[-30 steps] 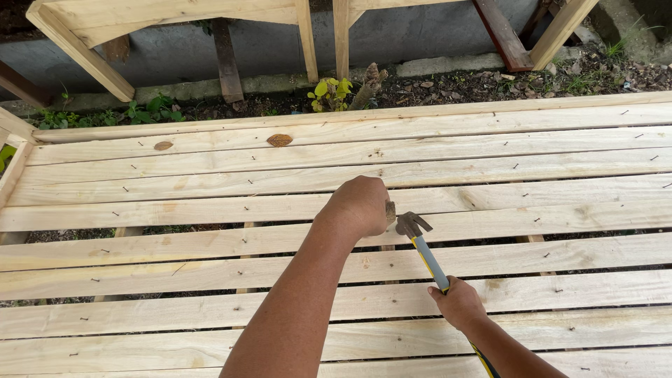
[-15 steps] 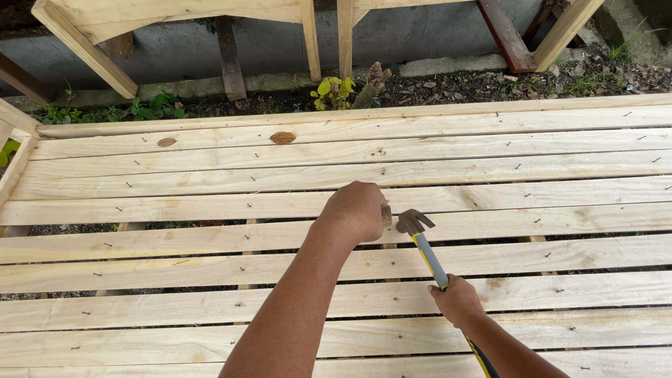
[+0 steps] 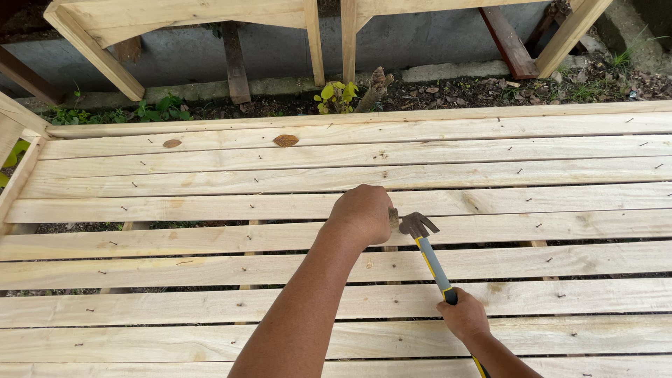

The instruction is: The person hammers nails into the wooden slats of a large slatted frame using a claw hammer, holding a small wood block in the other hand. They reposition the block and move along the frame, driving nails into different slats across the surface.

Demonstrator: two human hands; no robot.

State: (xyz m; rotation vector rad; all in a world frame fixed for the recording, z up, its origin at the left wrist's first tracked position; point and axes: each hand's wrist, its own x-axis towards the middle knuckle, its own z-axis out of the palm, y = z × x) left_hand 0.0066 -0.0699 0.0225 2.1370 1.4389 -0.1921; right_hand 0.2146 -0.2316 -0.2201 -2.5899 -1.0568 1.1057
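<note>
Here, the right hand point(image 3: 462, 316) clamps a claw hammer point(image 3: 427, 250) by its handle, head beside the left hand point(image 3: 362, 212), fisted on a pale slat point(image 3: 210, 238).

The left hand point(image 3: 362, 213) hides whatever it pinches beside the hammer point(image 3: 427, 253) head.

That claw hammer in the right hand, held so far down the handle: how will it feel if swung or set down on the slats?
The hammer is probably head-heavy: the metal claw head sits far from the right hand gripping the handle's end. Its straight handle looks rigid, not floppy. Laid on the flat slats it would likely rest without rolling, though gaps between boards might catch it.
</note>
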